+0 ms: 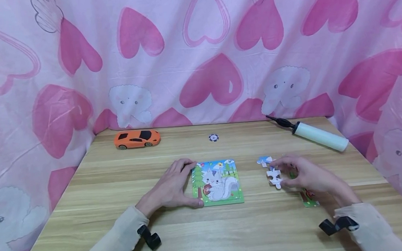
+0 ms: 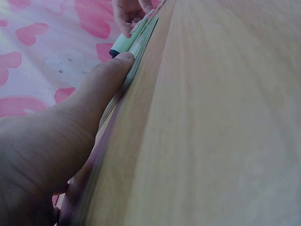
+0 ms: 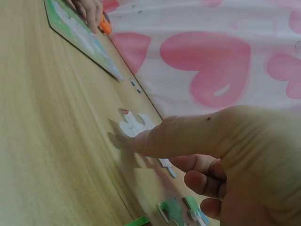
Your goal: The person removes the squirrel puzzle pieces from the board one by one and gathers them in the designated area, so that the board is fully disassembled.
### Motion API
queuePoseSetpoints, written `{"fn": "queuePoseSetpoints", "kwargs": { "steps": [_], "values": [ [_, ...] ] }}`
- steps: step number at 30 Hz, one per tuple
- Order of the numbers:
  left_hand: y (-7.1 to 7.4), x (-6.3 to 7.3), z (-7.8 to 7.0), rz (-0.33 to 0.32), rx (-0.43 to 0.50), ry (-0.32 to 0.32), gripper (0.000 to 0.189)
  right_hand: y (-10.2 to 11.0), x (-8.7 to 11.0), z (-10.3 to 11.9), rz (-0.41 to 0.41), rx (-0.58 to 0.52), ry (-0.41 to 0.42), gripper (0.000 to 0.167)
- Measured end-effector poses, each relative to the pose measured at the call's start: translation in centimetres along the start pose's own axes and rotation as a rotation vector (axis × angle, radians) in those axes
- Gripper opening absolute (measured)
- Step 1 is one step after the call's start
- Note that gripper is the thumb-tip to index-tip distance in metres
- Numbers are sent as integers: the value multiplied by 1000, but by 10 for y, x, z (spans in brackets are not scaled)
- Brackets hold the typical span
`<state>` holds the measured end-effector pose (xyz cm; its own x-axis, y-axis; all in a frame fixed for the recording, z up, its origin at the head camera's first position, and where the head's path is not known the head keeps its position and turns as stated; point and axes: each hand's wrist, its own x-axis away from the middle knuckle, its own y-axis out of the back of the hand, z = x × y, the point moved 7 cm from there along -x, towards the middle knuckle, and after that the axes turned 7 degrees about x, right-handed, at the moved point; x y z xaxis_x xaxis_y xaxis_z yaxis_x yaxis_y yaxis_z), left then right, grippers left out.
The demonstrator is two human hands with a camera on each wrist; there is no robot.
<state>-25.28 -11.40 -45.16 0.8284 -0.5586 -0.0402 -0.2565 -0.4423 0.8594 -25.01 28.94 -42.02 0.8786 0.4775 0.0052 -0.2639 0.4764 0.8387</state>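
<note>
A square picture puzzle board (image 1: 217, 182) shows a white squirrel with an acorn among green trees. My left hand (image 1: 174, 186) rests at its left side, thumb at the lower left corner and fingers at the upper left. In the left wrist view the thumb (image 2: 106, 77) stretches straight along the board's edge. To the right, my right hand (image 1: 307, 174) pinches a white jigsaw piece (image 1: 274, 177) between thumb and fingers. The right wrist view shows this piece (image 3: 134, 125) above the tabletop, over its shadow. A blue jigsaw piece (image 1: 264, 160) lies just beyond.
Green and red jigsaw pieces (image 1: 310, 200) lie partly under my right hand. An orange toy car (image 1: 136, 139) stands at the back left, a round chip (image 1: 213, 138) at the back middle. A white hand pump (image 1: 320, 135) lies at the back right, before a pink heart-patterned curtain (image 1: 211, 81).
</note>
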Motion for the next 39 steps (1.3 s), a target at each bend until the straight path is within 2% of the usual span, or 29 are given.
{"fn": "queuePoseSetpoints", "kwargs": {
  "steps": [10,17,24,39],
  "values": [
    [-1,0,1,3,2,8,137,-5,-2,-4,32,25,-35,57],
    [-1,2,1,2,2,4,138,-6,-2,1,26,55,-3,57],
    [-1,2,2,-3,6,4,137,-8,-3,-3,61,50,-59,59],
    [0,-1,1,-3,8,-3,137,-8,-3,-3,80,27,-77,61]
  ]
}}
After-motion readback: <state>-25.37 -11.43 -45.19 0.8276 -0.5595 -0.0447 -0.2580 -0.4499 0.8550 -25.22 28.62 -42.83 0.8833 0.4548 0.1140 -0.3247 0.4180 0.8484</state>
